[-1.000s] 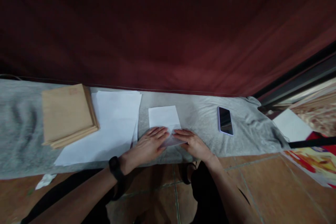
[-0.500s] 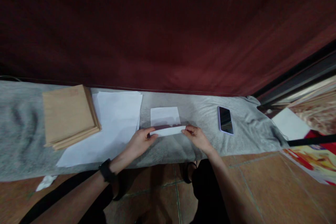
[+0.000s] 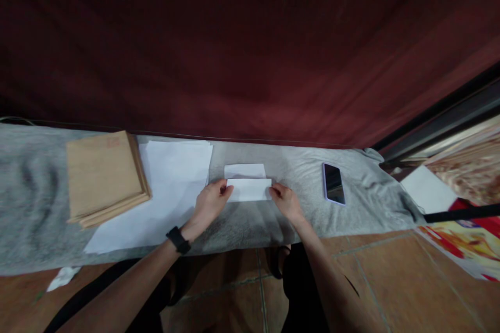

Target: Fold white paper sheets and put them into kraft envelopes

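Note:
A small white sheet of paper (image 3: 249,190) with a folded look is stretched between my two hands, low over the grey cloth. My left hand (image 3: 212,201) pinches its left end between thumb and fingers. At the opposite end, my right hand (image 3: 286,201) grips the right edge in the same way. Just behind it, partly covered, another white piece of paper (image 3: 245,170) shows; whether the two are joined I cannot tell. A black watch sits on my left wrist.
Large white sheets (image 3: 175,177) lie left of my hands, partly under a stack of brown envelopes (image 3: 103,174). A phone (image 3: 334,183) in a lilac case rests on the grey cloth (image 3: 304,164) to the right. A dark red curtain (image 3: 242,62) hangs behind.
The held paper has tilted from nearly edge-on to showing its broad face, covering more of the paper behind. Both hands keep their hold.

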`<state>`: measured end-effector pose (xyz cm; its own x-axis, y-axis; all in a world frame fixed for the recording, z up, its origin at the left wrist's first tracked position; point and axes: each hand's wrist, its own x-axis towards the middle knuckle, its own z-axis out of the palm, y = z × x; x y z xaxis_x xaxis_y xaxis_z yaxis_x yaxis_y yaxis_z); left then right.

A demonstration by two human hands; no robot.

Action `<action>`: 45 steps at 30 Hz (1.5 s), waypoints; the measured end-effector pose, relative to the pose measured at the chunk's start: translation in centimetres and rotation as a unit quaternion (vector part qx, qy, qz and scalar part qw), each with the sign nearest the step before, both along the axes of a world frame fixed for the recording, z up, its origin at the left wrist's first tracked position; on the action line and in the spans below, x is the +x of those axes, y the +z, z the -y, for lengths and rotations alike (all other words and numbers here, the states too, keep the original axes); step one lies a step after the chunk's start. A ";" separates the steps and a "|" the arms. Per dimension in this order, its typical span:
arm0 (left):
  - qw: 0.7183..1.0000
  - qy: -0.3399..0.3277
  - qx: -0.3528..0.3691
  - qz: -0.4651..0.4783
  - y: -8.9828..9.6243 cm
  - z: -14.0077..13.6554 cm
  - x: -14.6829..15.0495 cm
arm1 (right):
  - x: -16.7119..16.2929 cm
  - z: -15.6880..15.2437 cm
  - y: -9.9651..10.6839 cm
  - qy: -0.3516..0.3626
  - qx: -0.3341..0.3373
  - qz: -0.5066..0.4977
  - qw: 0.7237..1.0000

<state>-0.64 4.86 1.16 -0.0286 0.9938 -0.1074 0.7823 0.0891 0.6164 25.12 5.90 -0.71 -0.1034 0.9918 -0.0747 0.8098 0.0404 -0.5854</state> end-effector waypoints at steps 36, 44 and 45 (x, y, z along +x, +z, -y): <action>0.989 0.042 -0.078 0.119 -0.1 -2.8 -0.6 | -4.4 -2.9 1.6 -0.099 -0.018 0.189 0.977; 0.988 0.055 -0.091 0.114 -0.3 -3.6 -0.6 | -4.7 -3.3 1.3 -0.110 -0.001 0.187 0.976; 0.987 0.056 -0.092 0.116 -0.3 -3.6 -0.6 | -4.7 -3.3 1.3 -0.110 0.001 0.186 0.976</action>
